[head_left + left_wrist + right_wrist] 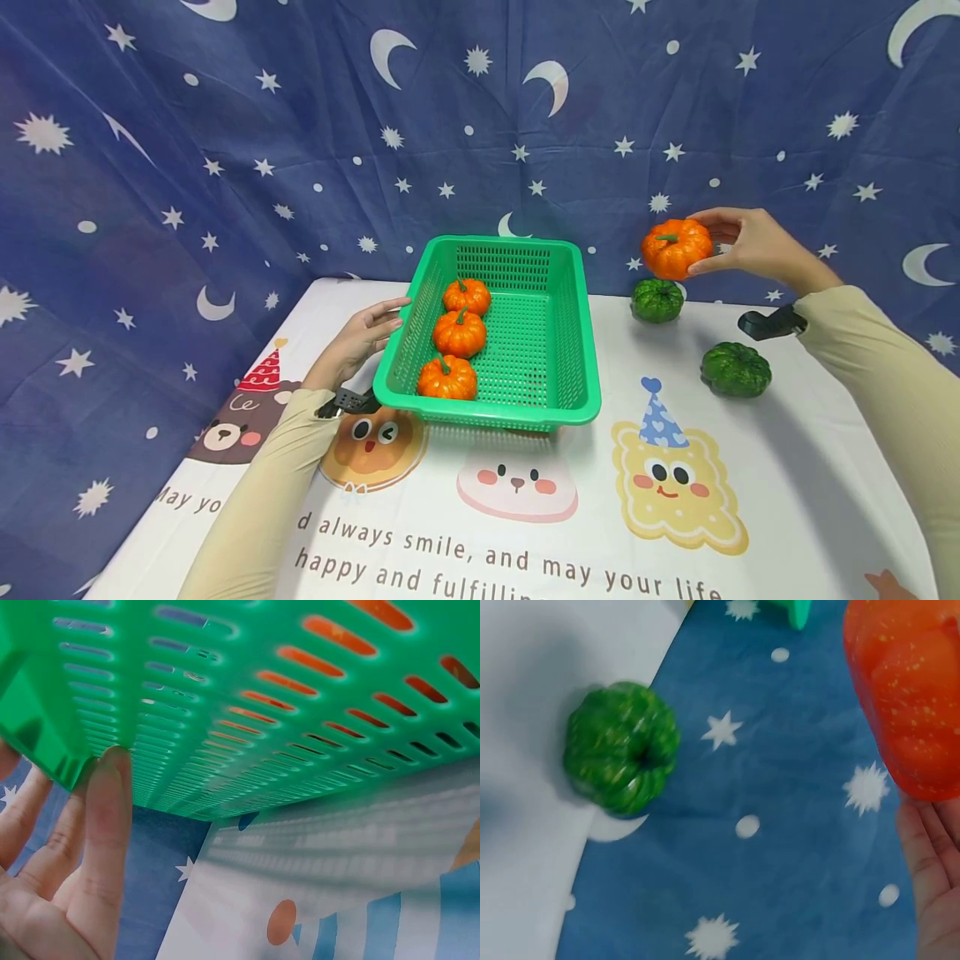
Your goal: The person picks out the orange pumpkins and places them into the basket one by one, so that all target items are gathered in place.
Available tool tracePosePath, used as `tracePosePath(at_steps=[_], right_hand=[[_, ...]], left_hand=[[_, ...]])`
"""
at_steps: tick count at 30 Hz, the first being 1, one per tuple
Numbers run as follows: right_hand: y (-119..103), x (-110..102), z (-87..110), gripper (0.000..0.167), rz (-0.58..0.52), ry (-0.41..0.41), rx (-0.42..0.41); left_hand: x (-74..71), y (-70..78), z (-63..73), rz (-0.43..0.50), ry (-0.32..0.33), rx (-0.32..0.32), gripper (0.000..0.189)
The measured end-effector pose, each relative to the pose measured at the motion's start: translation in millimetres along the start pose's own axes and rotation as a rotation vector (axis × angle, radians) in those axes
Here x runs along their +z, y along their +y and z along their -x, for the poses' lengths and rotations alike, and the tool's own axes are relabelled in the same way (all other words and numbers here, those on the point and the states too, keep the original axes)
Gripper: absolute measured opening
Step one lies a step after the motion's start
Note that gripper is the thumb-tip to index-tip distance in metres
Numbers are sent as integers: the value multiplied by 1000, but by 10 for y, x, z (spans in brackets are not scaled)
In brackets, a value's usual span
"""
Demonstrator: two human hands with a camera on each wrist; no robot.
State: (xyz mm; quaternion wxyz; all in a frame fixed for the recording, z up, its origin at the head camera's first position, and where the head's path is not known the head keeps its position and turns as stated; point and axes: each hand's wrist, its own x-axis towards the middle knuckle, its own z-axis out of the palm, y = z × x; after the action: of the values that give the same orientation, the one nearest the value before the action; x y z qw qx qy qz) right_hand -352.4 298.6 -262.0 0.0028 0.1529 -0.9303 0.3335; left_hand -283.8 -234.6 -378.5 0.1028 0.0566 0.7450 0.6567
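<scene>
In the head view, my right hand (753, 242) holds an orange pumpkin (677, 248) in the air, thumb beneath and fingers behind it. That pumpkin (911, 697) fills the upper right of the right wrist view. Below it, a green pumpkin (657, 301) sits at the table's back edge; a second green pumpkin (736, 369) lies nearer on the right. My left hand (360, 337) touches the left rim of a green plastic basket (573, 367) with fairly straight fingers (105, 817). Three orange pumpkins (460, 333) stand in a row along the basket's left inside.
A white printed tablecloth (585, 533) covers the table. Right behind it hangs a dark blue curtain (315, 150) with moons and stars. The basket stands at the middle back, left of the green pumpkins.
</scene>
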Motion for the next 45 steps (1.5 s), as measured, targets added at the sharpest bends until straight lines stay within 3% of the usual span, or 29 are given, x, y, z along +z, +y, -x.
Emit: tracePosePath(at_steps=[5, 16, 23, 45], right_hand=[[-182, 58, -84, 78, 45, -55, -48], [-511, 234, -197, 75, 21, -164, -195], [-664, 314, -280, 76, 61, -247, -226], [-1020, 616, -570, 73, -49, -486, -241]], left_hand=[[4, -3, -4, -2, 5, -2, 53], [-1, -2, 2, -3, -3, 0, 53], [-2, -6, -2, -5, -4, -1, 53], [15, 10, 11, 5, 1, -5, 54]])
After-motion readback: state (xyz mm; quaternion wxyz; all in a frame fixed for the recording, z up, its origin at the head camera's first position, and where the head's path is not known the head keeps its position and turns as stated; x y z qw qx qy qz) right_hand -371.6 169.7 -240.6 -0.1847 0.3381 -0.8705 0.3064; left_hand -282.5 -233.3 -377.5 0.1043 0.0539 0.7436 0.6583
